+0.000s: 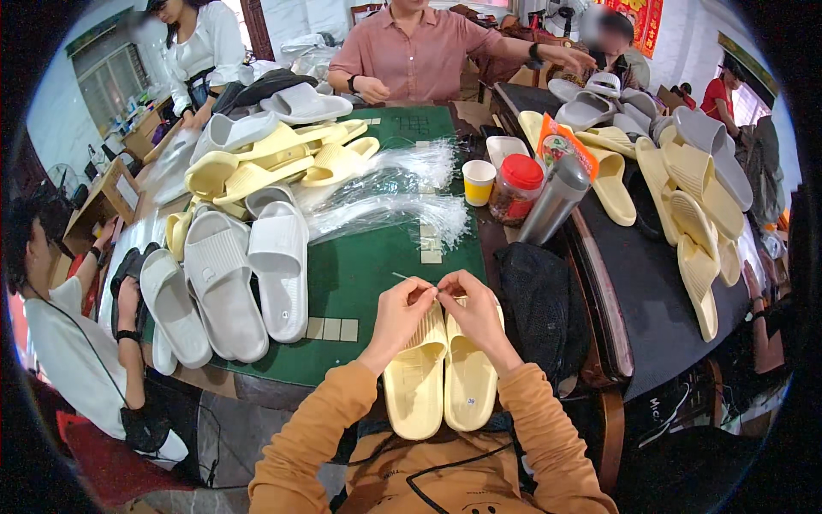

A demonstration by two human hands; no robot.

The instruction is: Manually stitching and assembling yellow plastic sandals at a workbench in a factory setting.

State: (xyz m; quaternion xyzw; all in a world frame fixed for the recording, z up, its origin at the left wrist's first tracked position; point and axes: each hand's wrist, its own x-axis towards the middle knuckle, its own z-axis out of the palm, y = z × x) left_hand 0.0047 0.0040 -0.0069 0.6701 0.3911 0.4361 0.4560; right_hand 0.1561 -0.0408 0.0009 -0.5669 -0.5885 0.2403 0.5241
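Observation:
A pair of pale yellow slide slippers (414,390) sits side by side in front of me at the table's near edge, toes pointing away. Over their straps, my left hand (401,315) and my right hand (476,315) meet with fingertips pinched together. Between them they hold a thin plastic tie (400,276), whose end sticks out past my left fingers. The rest of the tie is hidden by my fingers. Beyond my hands, bundles of clear plastic ties (377,214) with white ends lie on the green tabletop (360,291).
Grey slippers (278,265) and a yellow slipper pile (274,158) stand left. To the right are a paper cup (478,182), red-lidded jar (517,184), steel flask (555,201) and black cloth bag (539,304). More slippers (693,171) cover the dark right-hand table. Several people work around.

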